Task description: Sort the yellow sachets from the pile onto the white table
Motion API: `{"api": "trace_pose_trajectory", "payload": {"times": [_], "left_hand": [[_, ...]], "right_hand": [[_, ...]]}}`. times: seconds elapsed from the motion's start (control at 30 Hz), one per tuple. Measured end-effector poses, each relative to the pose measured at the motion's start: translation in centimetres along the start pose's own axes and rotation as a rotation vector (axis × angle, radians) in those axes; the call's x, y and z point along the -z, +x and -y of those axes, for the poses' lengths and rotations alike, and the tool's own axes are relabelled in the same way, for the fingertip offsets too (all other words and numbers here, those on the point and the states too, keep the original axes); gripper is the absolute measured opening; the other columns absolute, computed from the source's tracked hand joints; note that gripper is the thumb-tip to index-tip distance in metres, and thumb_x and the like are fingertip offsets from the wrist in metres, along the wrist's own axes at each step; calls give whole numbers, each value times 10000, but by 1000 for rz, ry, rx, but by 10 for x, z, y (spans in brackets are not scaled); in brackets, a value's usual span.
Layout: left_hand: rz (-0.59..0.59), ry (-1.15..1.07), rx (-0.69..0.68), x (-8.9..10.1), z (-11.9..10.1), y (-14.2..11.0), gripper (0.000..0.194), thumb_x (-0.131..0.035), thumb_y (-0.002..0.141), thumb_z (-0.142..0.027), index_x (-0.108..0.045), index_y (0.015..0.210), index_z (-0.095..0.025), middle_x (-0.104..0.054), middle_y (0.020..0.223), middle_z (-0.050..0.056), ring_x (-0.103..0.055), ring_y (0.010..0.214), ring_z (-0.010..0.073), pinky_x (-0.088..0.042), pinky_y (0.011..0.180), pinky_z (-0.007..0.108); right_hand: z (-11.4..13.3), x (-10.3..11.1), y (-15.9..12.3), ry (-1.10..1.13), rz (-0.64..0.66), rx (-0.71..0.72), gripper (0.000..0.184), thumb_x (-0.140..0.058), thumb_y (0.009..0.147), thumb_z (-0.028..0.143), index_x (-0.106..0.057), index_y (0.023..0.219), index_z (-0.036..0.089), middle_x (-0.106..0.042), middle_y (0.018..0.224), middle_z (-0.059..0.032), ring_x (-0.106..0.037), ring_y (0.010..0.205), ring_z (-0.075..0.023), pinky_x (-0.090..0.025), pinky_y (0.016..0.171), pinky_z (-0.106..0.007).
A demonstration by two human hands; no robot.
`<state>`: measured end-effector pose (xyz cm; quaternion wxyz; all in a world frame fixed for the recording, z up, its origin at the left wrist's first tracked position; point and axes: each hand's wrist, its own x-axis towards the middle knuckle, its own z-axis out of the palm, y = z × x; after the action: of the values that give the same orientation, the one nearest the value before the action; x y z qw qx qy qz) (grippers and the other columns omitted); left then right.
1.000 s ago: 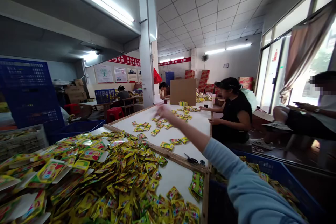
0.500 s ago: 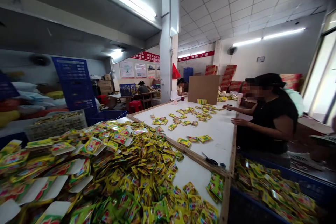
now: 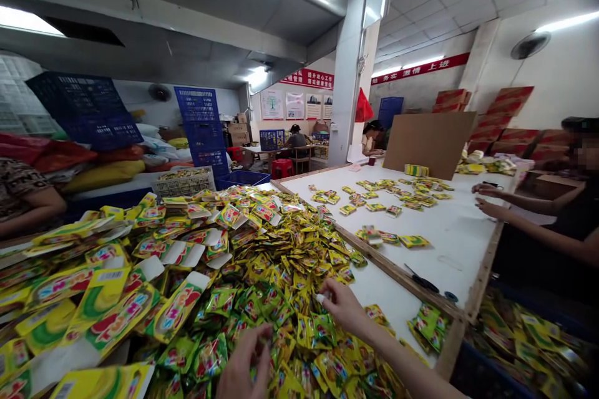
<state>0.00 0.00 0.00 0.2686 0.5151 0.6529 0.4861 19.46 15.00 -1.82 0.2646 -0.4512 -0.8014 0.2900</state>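
Bordering sachets (image 3: 269, 262) around left hand (image 3: 246, 366), right hand (image 3: 345, 307): open cartons (image 3: 124, 319), wooden ledge (image 3: 395, 269).

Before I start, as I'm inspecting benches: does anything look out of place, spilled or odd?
Perhaps: some green packets lie apart from the main pile, as if strayed, near the wooden divider; scissors lie loose beside it. No clear damage shows.

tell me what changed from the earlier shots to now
The right hand, first stretched over the white table and then out of view, is now down at the packet heap. The left hand has come into view there too; whether either grips anything is unclear. The camera has swung left. The scissors and cardboard sheet stayed put.
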Motion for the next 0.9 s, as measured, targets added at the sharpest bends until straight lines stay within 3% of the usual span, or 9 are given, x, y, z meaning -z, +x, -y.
{"api": "trace_pose_trajectory", "payload": {"times": [0.13, 0.2, 0.27, 0.43, 0.5, 0.6, 0.73, 0.8, 0.9], "left_hand": [[-39, 435, -202, -2, 2, 58, 363, -396, 828, -364, -502, 1109, -162, -538, 1101, 148, -461, 1060, 332, -368, 880, 497], [-55, 467, -207, -5, 2, 71, 335, -456, 787, -322, -534, 1055, -136, -551, 1032, 157, -438, 1046, 372, -324, 887, 550], [-52, 430, -199, -5, 3, 72, 227, -466, 768, -277, -571, 933, -162, -560, 943, 124, -451, 1004, 361, -312, 887, 550], [-59, 140, -10, 8, 18, 51, 285, -413, 809, -421, -499, 950, -188, -553, 946, 88, -544, 906, 260, -454, 743, 385], [-64, -14, 104, 13, 26, 41, 411, -415, 789, -501, -446, 1023, -165, -579, 879, 78, -571, 839, 241, -488, 642, 340], [-30, -210, 221, 15, 33, 25, 519, -492, 719, -563, -464, 1006, -131, -566, 743, 32, -553, 685, 201, -500, 510, 306], [13, -365, 313, 17, 23, 3, 530, -515, 690, -606, -541, 952, -147, -485, 669, -28, -488, 527, 132, -504, 449, 294], [44, -416, 339, 21, 16, -6, 506, -481, 716, -615, -574, 932, -167, -515, 742, -14, -496, 523, 115, -505, 463, 283], [130, -484, 328, 29, 12, -16, 458, -543, 724, -551, -576, 980, -172, -594, 867, 32, -554, 642, 146, -506, 497, 268]], "right_hand": [[12, -21, 11, -219, 36, 157, 532, -506, 662, 105, -472, 1182, 209, -442, 1274, -113, -366, 1175, -286, -300, 948, -430], [15, -22, 13, -302, 74, 211, 480, -516, 654, 111, -516, 1127, 198, -426, 1304, -116, -341, 1189, -304, -285, 947, -435], [17, -17, 14, -367, 123, 264, 352, -495, 674, 113, -565, 1010, 191, -529, 1171, -105, -424, 1086, -281, -321, 890, -407], [14, 11, 16, -435, 302, 409, 222, -428, 702, 68, -595, 773, 196, -603, 764, -55, -506, 769, -212, -362, 712, -334], [16, 22, 15, -420, 328, 438, 246, -392, 726, 50, -590, 767, 190, -594, 751, -58, -501, 766, -210, -365, 711, -331], [34, 31, 7, -330, 289, 440, 311, -296, 810, 50, -523, 976, 184, -586, 939, -77, -501, 880, -191, -384, 777, -312], [84, 21, -7, -189, 467, 530, 267, -303, 847, 80, -468, 1004, 219, -608, 909, -29, -546, 787, -137, -411, 690, -232], [109, 9, -9, -321, 556, 647, 275, -363, 786, 37, -504, 949, 208, -628, 820, -29, -556, 702, -145, -388, 612, -231], [129, -9, -7, -441, 547, 748, 241, -387, 771, 42, -541, 895, 179, -627, 757, -56, -550, 653, -164, -382, 581, -258]]}}
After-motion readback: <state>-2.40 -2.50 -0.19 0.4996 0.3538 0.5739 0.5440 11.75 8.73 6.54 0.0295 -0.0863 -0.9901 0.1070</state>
